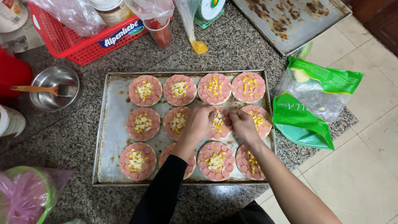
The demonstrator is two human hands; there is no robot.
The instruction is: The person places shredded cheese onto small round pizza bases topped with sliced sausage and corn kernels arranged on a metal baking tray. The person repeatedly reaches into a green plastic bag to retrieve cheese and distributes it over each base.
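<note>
A metal baking tray [111, 137] on a granite counter holds several small round pizzas topped with pink sausage slices, corn and pale bits. My left hand [199, 122] and my right hand [243, 125] meet over the pizza [219, 124] in the middle row, third from the left, fingertips pinched together above its topping. Whether the fingers hold topping bits is hidden. My left arm wears a black sleeve and covers part of a bottom-row pizza [191, 162].
A green plastic bag [309, 99] lies right of the tray. A steel bowl with a brush [54, 88] sits left. A red basket [78, 39] with jars and bags stands behind. A second worn tray [290, 20] is at the back right. A bag-lined green tub [25, 195] is front left.
</note>
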